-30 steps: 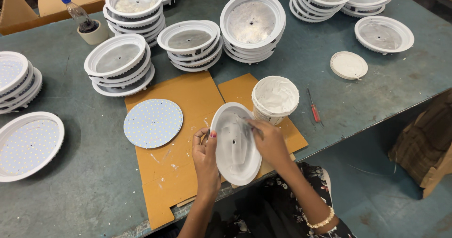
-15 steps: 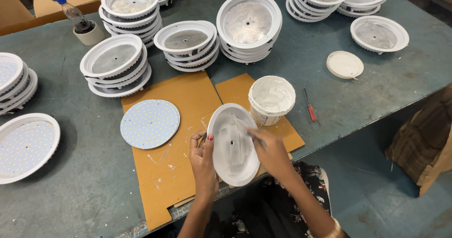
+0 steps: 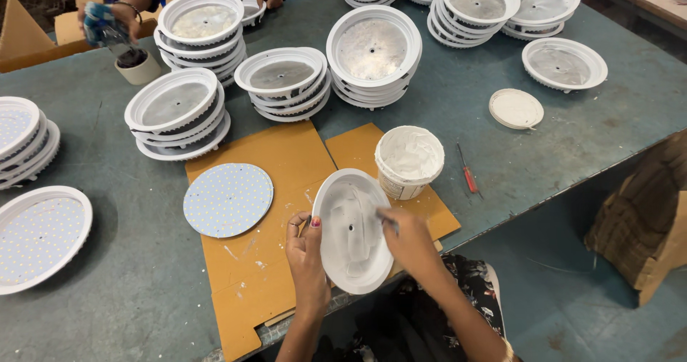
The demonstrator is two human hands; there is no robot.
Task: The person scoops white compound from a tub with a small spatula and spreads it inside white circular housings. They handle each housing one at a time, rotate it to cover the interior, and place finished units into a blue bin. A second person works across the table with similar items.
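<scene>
the person's left hand (image 3: 306,258) is wrapped around the left rim of a round white lamp housing (image 3: 351,230), thumb over the edge, holding it tipped up toward them so the inside faces up. the right hand (image 3: 409,239) is pinched shut on a small tool or brush, mostly hidden, its tip resting on the smeared white paste inside the housing (i can't make out exactly what the tool is). the housing hangs over the near edge of the orange cardboard sheet (image 3: 279,154), which seems laid there to catch drips, judging by the white flecks on it. the open white paste tub (image 3: 408,159) sits just beyond the housing, close enough for the right hand to dip into, and its lid (image 3: 516,109) lies well apart to the right. a red screwdriver (image 3: 466,172) lies beside the tub. a dotted round led board (image 3: 228,199) rests flat on the cardboard to the left. stacks of empty housings (image 3: 373,53) crowd the far side of the green table (image 3: 107,276), where another person's hand (image 3: 107,20) holds a bottle over a small cup (image 3: 137,67).
</scene>
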